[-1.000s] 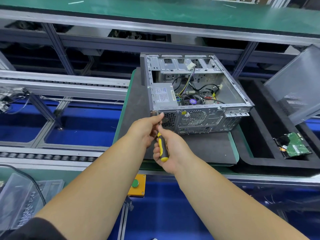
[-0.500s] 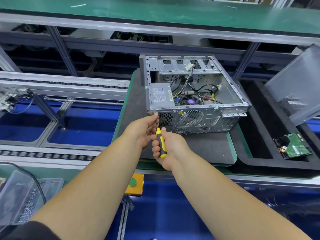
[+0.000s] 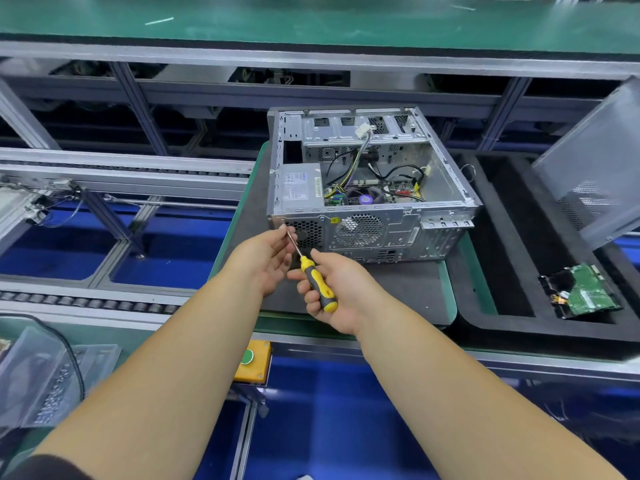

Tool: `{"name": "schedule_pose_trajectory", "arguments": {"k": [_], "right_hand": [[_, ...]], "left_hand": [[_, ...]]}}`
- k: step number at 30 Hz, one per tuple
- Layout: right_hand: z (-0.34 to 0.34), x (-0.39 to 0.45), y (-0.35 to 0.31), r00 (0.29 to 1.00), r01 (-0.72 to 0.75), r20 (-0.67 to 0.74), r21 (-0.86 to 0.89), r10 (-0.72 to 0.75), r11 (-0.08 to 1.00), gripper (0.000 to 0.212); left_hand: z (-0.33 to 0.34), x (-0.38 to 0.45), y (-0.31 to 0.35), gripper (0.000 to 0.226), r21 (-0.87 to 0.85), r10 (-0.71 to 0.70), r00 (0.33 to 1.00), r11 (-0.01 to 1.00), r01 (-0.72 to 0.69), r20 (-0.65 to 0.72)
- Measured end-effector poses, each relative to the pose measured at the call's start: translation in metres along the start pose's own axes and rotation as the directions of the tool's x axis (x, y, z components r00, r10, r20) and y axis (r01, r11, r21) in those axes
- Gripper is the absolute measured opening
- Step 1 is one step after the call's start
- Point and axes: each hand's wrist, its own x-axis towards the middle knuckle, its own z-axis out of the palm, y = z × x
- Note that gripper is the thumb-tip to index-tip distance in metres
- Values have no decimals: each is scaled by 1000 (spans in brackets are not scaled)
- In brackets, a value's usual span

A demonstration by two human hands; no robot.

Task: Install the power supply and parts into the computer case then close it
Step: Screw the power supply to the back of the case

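Screwdriver (ribbed yellow-black handle) gripped by right hand; left hand pinches its thin shaft at the perforated sheet-metal computer case on dark foam

Both hands and the screwdriver crowded the case's rear corner at seven o'clock; its open top offered room, cables tangling the middle.

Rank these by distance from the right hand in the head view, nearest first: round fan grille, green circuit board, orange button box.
From the right hand:
1. Round fan grille, just ahead on the case's rear panel.
2. Orange button box, below, at the bench edge.
3. Green circuit board, far right in the black tray.
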Motion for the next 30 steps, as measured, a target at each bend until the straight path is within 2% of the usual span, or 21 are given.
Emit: {"name": "schedule_pose_trajectory", "arguments": {"k": [4, 8, 12, 17, 23, 26, 30], "right_hand": [[-50, -15, -17, 975, 195, -99, -46, -199, 980, 14], [-111, -33, -41, 885, 399, -212, -114, -415, 910, 6], [-175, -52, -63, 781, 504, -328, -171, -531, 846, 10], [-255, -70, -84, 690, 554, -371, -280, -621, 784, 9], [-328, -77, -95, 600, 567, -410, -387, -687, 727, 11], [-355, -74, -97, 581, 543, -405, -453, -706, 707, 11], [-377, -64, -98, 593, 487, -374, -539, -713, 687, 10]], "left_hand": [[14, -6, -25, 18, 13, -22, 999, 1000, 23, -49], [49, -13, -57, 16, 74, -61, 998, 995, 61, -6], [104, -21, -92, 12, 158, -57, 997, 986, 48, 58], [171, -30, -130, 5, 300, -15, 989, 953, -30, 147], [223, -27, -169, 11, 416, 29, 988, 905, -89, 149], [234, -18, -184, 11, 494, 81, 983, 856, -155, 167], [238, -4, -196, 14, 607, 173, 969, 756, -244, 175]]}}
